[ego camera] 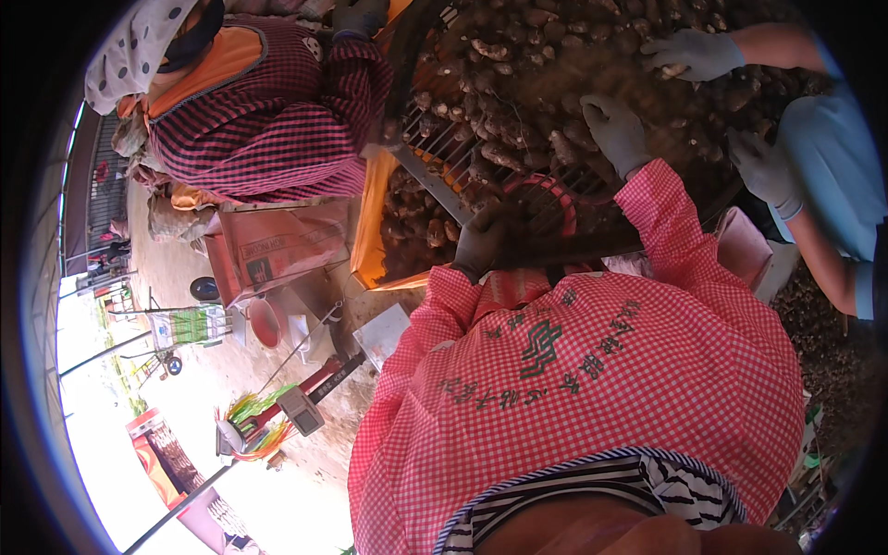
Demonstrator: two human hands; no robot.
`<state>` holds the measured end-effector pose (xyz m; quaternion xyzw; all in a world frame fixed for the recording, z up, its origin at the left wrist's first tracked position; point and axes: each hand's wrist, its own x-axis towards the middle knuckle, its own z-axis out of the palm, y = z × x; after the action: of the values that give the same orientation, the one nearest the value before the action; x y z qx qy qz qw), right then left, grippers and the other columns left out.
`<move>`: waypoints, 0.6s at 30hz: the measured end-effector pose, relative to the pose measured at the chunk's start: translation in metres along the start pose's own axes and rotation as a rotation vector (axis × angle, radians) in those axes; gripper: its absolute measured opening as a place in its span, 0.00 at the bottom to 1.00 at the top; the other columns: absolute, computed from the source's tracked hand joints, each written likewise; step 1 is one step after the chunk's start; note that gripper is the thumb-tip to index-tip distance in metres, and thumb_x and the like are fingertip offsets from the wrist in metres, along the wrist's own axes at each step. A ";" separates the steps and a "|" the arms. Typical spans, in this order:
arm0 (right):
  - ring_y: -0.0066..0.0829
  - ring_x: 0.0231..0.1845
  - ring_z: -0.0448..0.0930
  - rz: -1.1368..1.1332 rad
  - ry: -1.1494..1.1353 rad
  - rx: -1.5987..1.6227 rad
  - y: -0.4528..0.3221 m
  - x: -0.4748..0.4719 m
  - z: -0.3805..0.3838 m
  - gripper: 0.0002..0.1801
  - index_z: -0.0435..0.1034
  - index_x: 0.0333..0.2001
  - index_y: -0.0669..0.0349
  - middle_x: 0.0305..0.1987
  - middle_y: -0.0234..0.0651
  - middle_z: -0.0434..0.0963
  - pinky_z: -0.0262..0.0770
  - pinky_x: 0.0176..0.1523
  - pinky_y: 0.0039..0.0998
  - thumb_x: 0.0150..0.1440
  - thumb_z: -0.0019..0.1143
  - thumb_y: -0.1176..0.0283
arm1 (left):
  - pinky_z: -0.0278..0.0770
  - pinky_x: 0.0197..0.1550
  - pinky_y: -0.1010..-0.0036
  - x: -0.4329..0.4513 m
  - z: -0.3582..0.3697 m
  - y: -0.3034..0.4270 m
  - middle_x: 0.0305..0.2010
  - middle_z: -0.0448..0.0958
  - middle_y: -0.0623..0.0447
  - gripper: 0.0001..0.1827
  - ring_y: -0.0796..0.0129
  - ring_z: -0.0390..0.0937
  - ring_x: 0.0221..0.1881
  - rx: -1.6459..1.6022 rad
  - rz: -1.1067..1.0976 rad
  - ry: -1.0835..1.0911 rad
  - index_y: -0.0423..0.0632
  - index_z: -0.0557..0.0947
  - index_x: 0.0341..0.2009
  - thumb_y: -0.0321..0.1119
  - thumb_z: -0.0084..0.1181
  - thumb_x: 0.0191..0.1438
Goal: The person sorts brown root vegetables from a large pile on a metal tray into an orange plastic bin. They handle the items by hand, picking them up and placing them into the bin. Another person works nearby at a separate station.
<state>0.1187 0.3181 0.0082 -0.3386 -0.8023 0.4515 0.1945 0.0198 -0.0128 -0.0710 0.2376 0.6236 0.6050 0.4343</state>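
Note:
My right hand (614, 132), in a grey work glove, is over a heap of brown taro-like tubers (499, 156). Its fingers are loosely bent, and no tuber shows in it. In a darker glove, my left hand (479, 239) is at the near edge of the sorting grate (444, 142), beside a flat metal bar (433, 184). Shadow hides its fingers, so I cannot tell whether it grips anything. Under the grate, more tubers lie in an orange-lined container (371, 229). A pink ring-shaped rim (570, 208) shows below the bars.
To the right, a co-worker's gloved hands (701, 55) are at the heap. Another person in a checked smock (270, 132) is at the left. A pink sack (277, 246), a red bucket (266, 322) and a platform scale (381, 336) stand on the floor at left.

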 end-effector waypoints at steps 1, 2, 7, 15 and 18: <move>0.47 0.50 0.89 0.002 -0.009 -0.053 -0.018 -0.022 -0.002 0.20 0.80 0.59 0.54 0.55 0.43 0.87 0.86 0.53 0.42 0.68 0.64 0.58 | 0.82 0.55 0.74 -0.003 0.003 -0.002 0.55 0.87 0.54 0.19 0.71 0.84 0.53 -0.024 0.004 0.013 0.44 0.84 0.63 0.25 0.54 0.70; 0.48 0.51 0.88 -0.048 -0.062 -0.226 -0.015 -0.035 0.003 0.20 0.79 0.59 0.53 0.57 0.44 0.86 0.86 0.53 0.43 0.67 0.65 0.59 | 0.82 0.57 0.73 -0.003 0.005 -0.001 0.56 0.87 0.53 0.19 0.70 0.84 0.54 -0.044 0.011 0.017 0.43 0.84 0.63 0.25 0.54 0.70; 0.49 0.61 0.83 -0.237 -0.158 -0.754 -0.039 -0.073 0.045 0.31 0.73 0.66 0.52 0.64 0.45 0.80 0.84 0.55 0.45 0.61 0.71 0.57 | 0.79 0.62 0.71 -0.004 0.005 -0.006 0.56 0.87 0.51 0.18 0.70 0.82 0.58 0.175 0.089 0.109 0.43 0.85 0.62 0.28 0.54 0.69; 0.41 0.60 0.83 -0.238 -0.095 -0.387 -0.015 -0.065 0.065 0.12 0.81 0.47 0.58 0.59 0.40 0.81 0.84 0.54 0.43 0.60 0.68 0.67 | 0.79 0.59 0.75 -0.018 0.011 0.024 0.53 0.86 0.53 0.22 0.74 0.81 0.55 -0.007 -0.044 0.159 0.41 0.80 0.67 0.32 0.57 0.71; 0.32 0.61 0.82 0.327 -0.471 0.441 -0.056 -0.096 0.042 0.14 0.83 0.51 0.61 0.61 0.35 0.82 0.82 0.59 0.38 0.65 0.62 0.69 | 0.80 0.57 0.75 -0.014 0.002 0.012 0.54 0.86 0.52 0.21 0.73 0.82 0.52 0.227 0.302 0.238 0.42 0.80 0.67 0.33 0.58 0.72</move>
<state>0.1392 0.2041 0.0339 -0.2993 -0.6434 0.7046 -0.0020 0.0257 -0.0217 -0.0561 0.3025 0.6918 0.6130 0.2327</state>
